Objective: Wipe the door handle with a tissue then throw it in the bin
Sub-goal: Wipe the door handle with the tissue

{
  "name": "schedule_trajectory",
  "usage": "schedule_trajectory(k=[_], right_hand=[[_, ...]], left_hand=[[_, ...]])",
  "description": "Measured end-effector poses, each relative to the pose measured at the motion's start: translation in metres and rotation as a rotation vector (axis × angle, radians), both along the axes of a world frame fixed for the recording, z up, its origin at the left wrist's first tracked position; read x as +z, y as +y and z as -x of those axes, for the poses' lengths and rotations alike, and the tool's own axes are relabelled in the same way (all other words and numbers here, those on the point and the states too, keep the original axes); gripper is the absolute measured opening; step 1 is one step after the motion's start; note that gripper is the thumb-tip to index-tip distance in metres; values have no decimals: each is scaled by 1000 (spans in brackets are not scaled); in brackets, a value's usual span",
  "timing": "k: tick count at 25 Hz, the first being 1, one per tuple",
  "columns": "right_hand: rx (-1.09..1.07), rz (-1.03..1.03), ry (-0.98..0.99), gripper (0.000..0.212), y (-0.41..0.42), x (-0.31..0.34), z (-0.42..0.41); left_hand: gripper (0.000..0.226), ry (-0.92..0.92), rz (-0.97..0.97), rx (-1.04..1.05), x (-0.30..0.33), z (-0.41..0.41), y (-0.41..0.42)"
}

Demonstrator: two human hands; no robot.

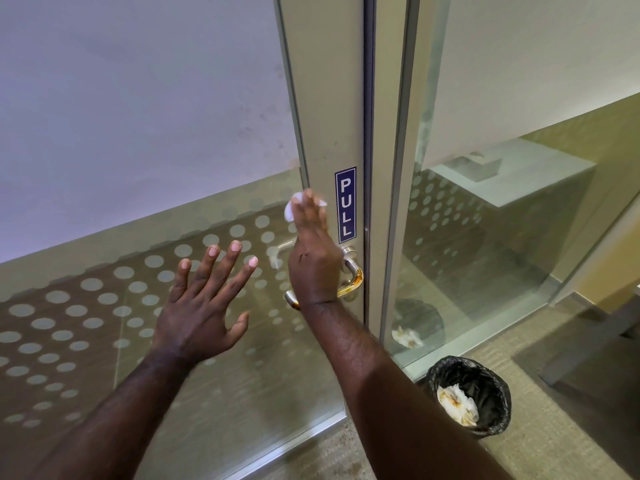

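A silver lever door handle [353,271] with orange-brown stains sits on the metal door frame under a blue PULL sign [346,204]. My right hand [313,258] is flat against the frame just above and left of the handle, fingers pointing up, pressing a white tissue [289,210] that shows at the fingertips. The hand covers the middle of the lever. My left hand [204,303] hovers with fingers spread in front of the glass door, holding nothing. A black-lined bin [498,393] stands on the floor at lower right with stained tissues [457,403] inside.
The door's glass panel [104,306] has a band of frosted dots. A fixed glass panel [502,237] to the right reflects the bin. Beige carpet [571,427] covers the floor around the bin.
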State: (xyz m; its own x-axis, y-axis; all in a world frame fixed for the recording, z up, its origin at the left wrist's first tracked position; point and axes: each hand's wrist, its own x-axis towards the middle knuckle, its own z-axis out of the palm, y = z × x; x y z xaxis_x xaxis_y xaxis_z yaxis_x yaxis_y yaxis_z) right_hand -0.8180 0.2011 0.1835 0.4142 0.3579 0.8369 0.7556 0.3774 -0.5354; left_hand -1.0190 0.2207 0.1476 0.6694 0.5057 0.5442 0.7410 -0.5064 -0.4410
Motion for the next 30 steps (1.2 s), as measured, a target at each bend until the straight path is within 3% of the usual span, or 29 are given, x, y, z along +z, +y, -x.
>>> schedule_trajectory(k=[4,8,15,23,27,30], right_hand=[[235,-19,-235,54,-26,-11,9],[185,-16,-329,51,-51,-26,-31],[91,169,-223,34,-55,-53,-133],[386,408,-427,53,-47,-80,-146],[544,404,-324,38,-50,-88,-146],[521,375,-243,24,-48,-90,-142]], left_hand=[[94,-9,-26,-10,1,-2,-1],[93,-25,-35,-4,-1,-3,1],[94,-57,-73,16,-8,-5,3],[91,-37,-135,44,-16,-5,9],[92,-33,-139,52,-17,-5,11],[93,-27,-172,56,-18,-5,12]])
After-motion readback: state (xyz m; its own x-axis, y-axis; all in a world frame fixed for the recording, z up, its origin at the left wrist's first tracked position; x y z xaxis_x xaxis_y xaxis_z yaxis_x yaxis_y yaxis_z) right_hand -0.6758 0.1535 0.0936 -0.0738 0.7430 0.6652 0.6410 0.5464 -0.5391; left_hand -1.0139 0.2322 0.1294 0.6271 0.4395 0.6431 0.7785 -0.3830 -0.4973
